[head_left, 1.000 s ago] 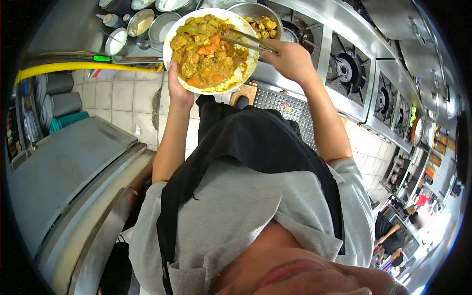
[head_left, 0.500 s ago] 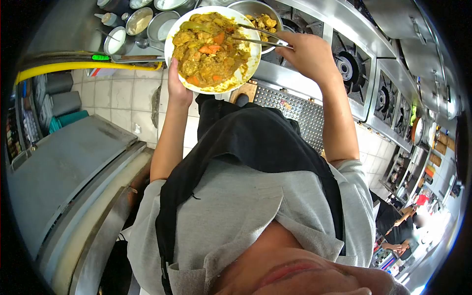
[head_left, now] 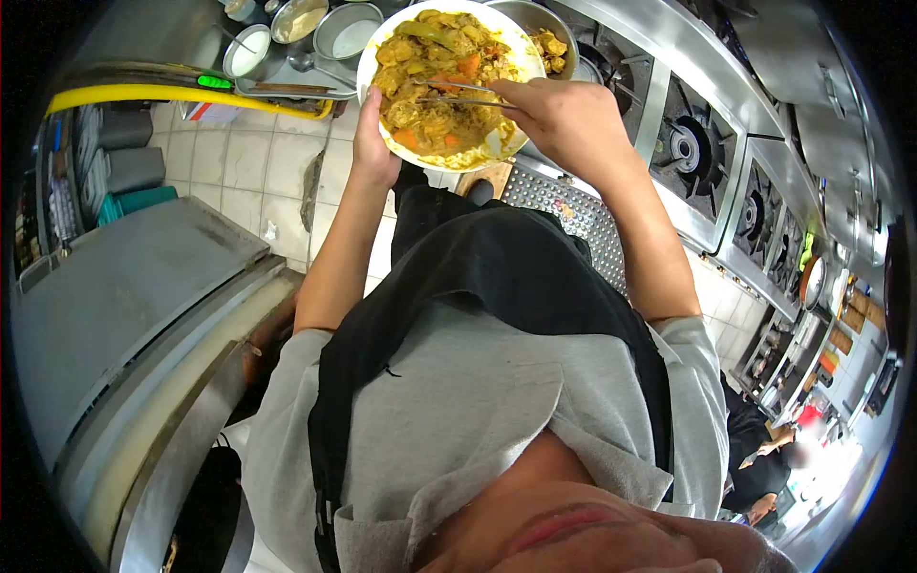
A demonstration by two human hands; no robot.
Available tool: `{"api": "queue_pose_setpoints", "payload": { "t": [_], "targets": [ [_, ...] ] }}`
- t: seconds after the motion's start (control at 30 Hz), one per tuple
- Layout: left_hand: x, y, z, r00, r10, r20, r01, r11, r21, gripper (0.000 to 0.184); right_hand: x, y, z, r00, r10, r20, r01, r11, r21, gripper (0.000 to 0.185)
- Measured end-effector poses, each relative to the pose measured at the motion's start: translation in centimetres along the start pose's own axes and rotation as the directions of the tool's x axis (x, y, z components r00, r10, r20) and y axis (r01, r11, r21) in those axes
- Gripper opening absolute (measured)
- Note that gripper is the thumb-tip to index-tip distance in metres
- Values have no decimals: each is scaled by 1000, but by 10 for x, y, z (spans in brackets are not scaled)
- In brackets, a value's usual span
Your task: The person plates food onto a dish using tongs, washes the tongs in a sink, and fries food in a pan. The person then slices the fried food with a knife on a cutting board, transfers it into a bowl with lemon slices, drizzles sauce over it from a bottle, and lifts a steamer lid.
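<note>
White and round, the plate is up in front of the person, well out from the chest, with stew heaped across most of it. Their left hand has it by the left edge, thumb laid against the rim; the rest of that grip is tucked out of sight, so I can't see how the fingers spread below. Their right hand comes in from the opposite side, wrapped around slim metal tongs. Its front overlaps the plate's right edge from where I look, though whether skin meets rim I can't tell.

It all hangs on how the tongs lie to the food: nearly crosswise over the plate, long axis running right to left, tips reaching past the middle of the stew and pointing toward the left hand. The two prongs stand a little apart, narrow rather than wide; I can't make out any piece pinched between them. An orange piece sits just beyond the farther prong.

Past the plate, partly hidden by its rim, is a pot with chunks in it, nearer the right hand than the left. A small pan stands on the other side, nearer the left.
</note>
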State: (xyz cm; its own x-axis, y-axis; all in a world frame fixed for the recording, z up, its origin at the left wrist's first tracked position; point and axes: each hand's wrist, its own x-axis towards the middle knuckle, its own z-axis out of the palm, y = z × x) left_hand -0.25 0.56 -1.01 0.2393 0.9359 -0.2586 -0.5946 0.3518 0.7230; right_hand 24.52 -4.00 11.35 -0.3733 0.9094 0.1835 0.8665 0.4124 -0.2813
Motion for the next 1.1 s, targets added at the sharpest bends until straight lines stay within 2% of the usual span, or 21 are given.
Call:
{"api": "queue_pose_setpoints", "payload": {
  "t": [0.07, 0.13, 0.27, 0.33, 0.47, 0.57, 0.63, 0.73, 0.77, 0.9, 0.93, 1.0, 1.03, 1.1],
  "targets": [
    [-1, 1, 2, 1000, -10, -16, 10, 1000, -8, 54, -8, -4, -7, 999, 29, 41, -28, 999, -29, 30],
    [-3, 3, 5, 999, -20, -47, 20, 1000, -3, 54, -16, -5, -6, 996, 87, 29, -87, 996, 27, 25],
    [1, 1, 2, 1000, -21, -19, 20, 999, -30, 53, -27, -2, -8, 995, 95, -1, -95, 992, 86, 26],
    [-1, 0, 2, 1000, -24, -12, 24, 999, -28, 53, -30, -9, -16, 985, 165, 56, -171, 976, 133, 27],
    [0, -2, 7, 999, -38, -12, 37, 999, -32, 53, -37, -15, -30, 988, 144, 57, -150, 981, 122, 28],
    [4, -9, 1, 999, -37, -3, 37, 999, -30, 53, -43, -15, -50, 982, 186, 37, -190, 968, 165, 31],
    [5, -11, -1, 999, -37, 11, 38, 999, -33, 54, -47, -14, -66, 941, 335, 42, -336, 913, 233, 32],
    [3, -8, -1, 1000, -31, 2, 31, 999, -19, 56, -60, 12, -63, 896, 424, -135, -367, 876, 313, 31],
    [2, -8, 1, 999, -25, -20, 25, 1000, -8, 56, -63, 22, -63, 856, 507, -104, -458, 835, 305, 33],
    [0, -6, 2, 999, -15, -49, 15, 1000, -1, 56, -71, 67, -32, 777, 611, -153, -563, 783, 265, 35],
    [1, -6, -1, 999, -20, -44, 20, 1000, 1, 56, -68, 74, -25, 737, 675, -40, -650, 724, 232, 43],
    [2, -10, -7, 999, -37, -31, 36, 999, -39, 56, -76, 105, 21, 774, 627, -87, -620, 779, 94, 49],
    [0, -7, -2, 999, -33, -11, 33, 999, -7, 56, -77, 106, 23, 766, 636, -90, -629, 772, 92, 49],
    [-3, -6, 4, 999, -42, -20, 43, 999, 5, 56, -72, 108, 26, 728, 683, 55, -680, 730, -65, 52]
  ]
}}
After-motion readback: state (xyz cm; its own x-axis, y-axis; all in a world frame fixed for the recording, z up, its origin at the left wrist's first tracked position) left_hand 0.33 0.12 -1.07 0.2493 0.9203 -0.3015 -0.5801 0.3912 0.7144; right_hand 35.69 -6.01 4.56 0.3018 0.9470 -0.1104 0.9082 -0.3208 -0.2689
